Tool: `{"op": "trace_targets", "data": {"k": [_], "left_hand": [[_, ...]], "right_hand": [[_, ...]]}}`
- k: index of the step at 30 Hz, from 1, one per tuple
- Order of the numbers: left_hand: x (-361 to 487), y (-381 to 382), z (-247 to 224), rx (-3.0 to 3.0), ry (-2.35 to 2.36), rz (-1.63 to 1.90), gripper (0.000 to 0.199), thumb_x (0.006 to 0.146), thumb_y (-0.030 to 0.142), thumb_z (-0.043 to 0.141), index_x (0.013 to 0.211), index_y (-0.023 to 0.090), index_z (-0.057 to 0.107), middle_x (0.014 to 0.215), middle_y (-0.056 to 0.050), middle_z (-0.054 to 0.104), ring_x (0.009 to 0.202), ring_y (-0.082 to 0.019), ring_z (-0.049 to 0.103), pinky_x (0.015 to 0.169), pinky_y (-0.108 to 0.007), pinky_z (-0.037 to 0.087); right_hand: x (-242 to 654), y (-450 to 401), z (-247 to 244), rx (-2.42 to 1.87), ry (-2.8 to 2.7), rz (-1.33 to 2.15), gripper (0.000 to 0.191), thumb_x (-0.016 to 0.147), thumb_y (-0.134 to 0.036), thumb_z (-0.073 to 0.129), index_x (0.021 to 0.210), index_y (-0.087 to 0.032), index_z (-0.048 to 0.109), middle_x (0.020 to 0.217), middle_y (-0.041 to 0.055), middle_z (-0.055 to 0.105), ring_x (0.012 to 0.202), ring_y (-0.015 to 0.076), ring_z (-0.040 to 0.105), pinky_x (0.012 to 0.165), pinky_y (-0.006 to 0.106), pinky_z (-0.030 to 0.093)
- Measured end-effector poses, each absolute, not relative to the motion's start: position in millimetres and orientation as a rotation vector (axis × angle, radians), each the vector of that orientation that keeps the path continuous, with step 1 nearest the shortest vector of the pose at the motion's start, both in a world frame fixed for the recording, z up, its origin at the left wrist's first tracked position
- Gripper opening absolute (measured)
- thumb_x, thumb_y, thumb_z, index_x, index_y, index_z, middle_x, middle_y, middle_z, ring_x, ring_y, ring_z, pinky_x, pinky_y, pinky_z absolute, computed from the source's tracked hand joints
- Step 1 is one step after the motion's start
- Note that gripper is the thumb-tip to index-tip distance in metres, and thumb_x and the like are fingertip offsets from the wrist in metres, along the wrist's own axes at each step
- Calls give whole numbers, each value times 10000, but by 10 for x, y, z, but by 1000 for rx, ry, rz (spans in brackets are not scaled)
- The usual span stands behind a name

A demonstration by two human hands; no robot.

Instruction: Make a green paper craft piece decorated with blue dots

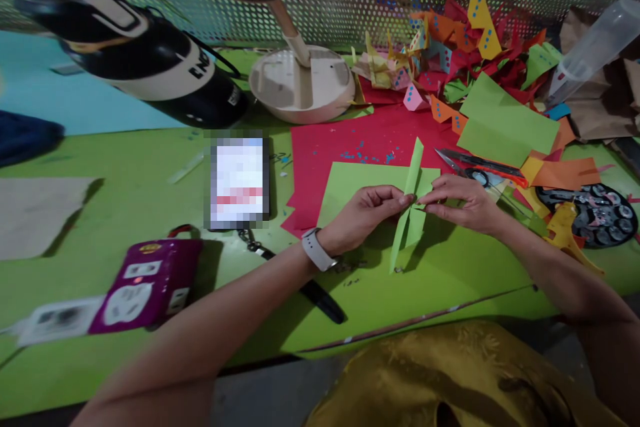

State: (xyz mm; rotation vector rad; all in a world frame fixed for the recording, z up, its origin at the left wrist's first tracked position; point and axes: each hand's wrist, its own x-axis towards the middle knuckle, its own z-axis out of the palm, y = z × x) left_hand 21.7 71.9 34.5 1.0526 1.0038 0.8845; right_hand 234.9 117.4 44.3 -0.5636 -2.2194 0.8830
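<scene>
A folded light green paper piece [412, 177] stands up between my hands, with a long narrow strip on top and flaps spreading below. My left hand [367, 210] pinches its middle from the left, thumb and finger closed on it. From the right, my right hand [463, 203] pinches a small part of the same piece near its centre. Beneath and behind my hands lies a flat light green sheet [350, 187], which partly covers red sheets [320, 147]. Small blue paper bits are scattered on the red.
Scissors and an orange-black cutter [493, 167] lie right of my hands, near a green sheet [505, 120]. Folded colourful papers [450, 47] pile up at the back right. A phone [240, 180], purple pouch [150, 280], black bottle [165, 67] and fan base [303, 90] stand or lie leftward.
</scene>
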Motion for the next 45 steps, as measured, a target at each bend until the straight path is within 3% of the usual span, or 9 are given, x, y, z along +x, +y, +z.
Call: {"op": "trace_targets", "data": {"k": [5, 9, 17, 23, 30, 34, 45], "left_hand": [[210, 715, 388, 1065, 1045, 833, 381, 693, 515, 749, 647, 169, 596, 584, 46, 497, 541, -83, 415, 541, -224, 388], [210, 703, 403, 1066, 1082, 801, 367, 681, 504, 750, 654, 171, 597, 591, 37, 522, 551, -93, 447, 552, -234, 413], [239, 672, 409, 1116, 1020, 765, 434, 745, 548, 695, 603, 177, 522, 561, 66, 408, 512, -74, 342, 516, -215, 346], [246, 671, 411, 1231, 1045, 788, 462, 785, 580, 646, 603, 179, 506, 557, 59, 414, 522, -82, 335, 512, -218, 314], [238, 649, 391, 1393, 1065, 842, 442, 854, 528, 594, 603, 180, 489, 554, 57, 408, 537, -89, 335, 521, -223, 302], [241, 639, 362, 1298, 989, 832, 406, 832, 525, 635, 672, 166, 535, 600, 50, 465, 564, -88, 400, 542, -215, 354], [306, 577, 336, 1115, 959, 924, 343, 799, 460, 704, 726, 166, 543, 658, 51, 500, 610, -87, 500, 641, -244, 512]], "right_hand": [[2358, 1209, 388, -673, -2223, 944, 221, 910, -440, 617, 925, -270, 757, 839, 16, 675, 862, 145, 632, 772, 307, 524], [2355, 1183, 359, -735, -2224, 879, 181, 895, -409, 646, 925, -269, 755, 984, 35, 670, 961, 154, 632, 833, 327, 523], [2334, 1134, 392, -768, -2249, 901, 148, 895, -375, 653, 894, -254, 738, 1057, 42, 660, 1017, 169, 636, 851, 337, 529], [2289, 1065, 456, -840, -2171, 883, 150, 908, -358, 631, 880, -234, 711, 1113, 64, 663, 1065, 192, 633, 894, 379, 529], [2265, 1039, 516, -1021, -2013, 1214, 125, 841, -324, 685, 847, -203, 712, 1125, 87, 658, 1065, 200, 639, 783, 320, 552], [2259, 1055, 505, -1050, -1946, 1261, 123, 811, -319, 698, 824, -198, 716, 1042, 71, 680, 1049, 202, 643, 781, 305, 540], [2217, 953, 518, -1015, -1912, 1075, 50, 863, -266, 661, 856, -225, 689, 1075, 61, 659, 1071, 194, 615, 821, 329, 530]]}}
